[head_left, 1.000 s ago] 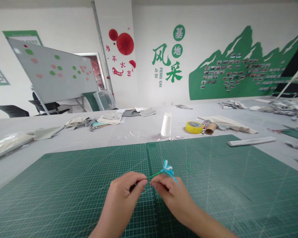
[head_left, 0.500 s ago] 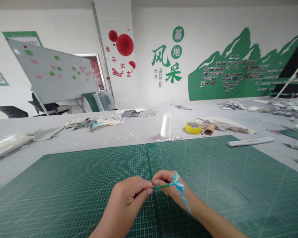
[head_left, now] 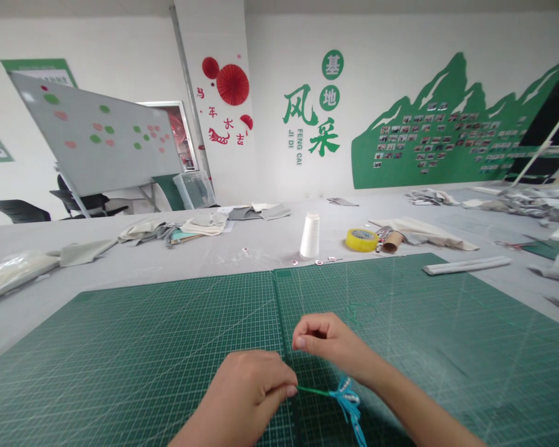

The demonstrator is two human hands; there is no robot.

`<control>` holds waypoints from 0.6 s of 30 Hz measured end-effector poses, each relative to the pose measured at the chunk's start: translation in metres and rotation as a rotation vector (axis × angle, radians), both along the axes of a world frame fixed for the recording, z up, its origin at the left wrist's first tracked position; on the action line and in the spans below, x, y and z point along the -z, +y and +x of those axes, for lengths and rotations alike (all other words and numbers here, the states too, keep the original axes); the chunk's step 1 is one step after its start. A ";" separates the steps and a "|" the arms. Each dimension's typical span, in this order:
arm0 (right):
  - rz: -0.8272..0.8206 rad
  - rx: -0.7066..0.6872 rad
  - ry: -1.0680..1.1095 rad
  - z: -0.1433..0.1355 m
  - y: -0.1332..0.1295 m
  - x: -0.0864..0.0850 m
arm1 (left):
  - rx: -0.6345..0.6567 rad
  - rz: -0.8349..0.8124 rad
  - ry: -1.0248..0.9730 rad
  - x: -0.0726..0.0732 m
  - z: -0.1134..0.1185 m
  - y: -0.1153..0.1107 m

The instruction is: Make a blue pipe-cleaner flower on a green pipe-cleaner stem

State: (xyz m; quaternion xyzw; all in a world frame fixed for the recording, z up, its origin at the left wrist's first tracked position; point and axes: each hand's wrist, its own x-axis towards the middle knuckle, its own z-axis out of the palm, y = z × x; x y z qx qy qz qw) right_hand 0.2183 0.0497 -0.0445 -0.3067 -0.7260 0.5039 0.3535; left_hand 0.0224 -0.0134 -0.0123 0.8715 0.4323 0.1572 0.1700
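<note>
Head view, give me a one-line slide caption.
Over green mats, the left hand holds a blue flower by its stem; the right hand curls nearby.

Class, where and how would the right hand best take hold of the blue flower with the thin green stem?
Probably on the thin green stem, between the left hand and the blue stringy flower head, using a light pinch with the right hand from above. That stretch is slim, straight and uncovered, whereas the head's loose, dangling strands look easier to crush.

loads of room left side of the green mat, right hand kinda blocking mid-mat, white cone and yellow tape blocking just beyond
</note>
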 end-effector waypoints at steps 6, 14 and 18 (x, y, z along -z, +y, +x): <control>0.320 0.113 -0.195 -0.001 -0.017 -0.019 | -0.048 0.029 0.059 0.003 0.000 0.000; 0.744 0.171 -0.402 -0.007 -0.038 -0.024 | -0.315 0.075 0.032 0.007 -0.007 0.004; 0.829 0.179 -0.501 -0.013 -0.042 -0.018 | -0.453 0.048 -0.028 0.005 -0.010 0.005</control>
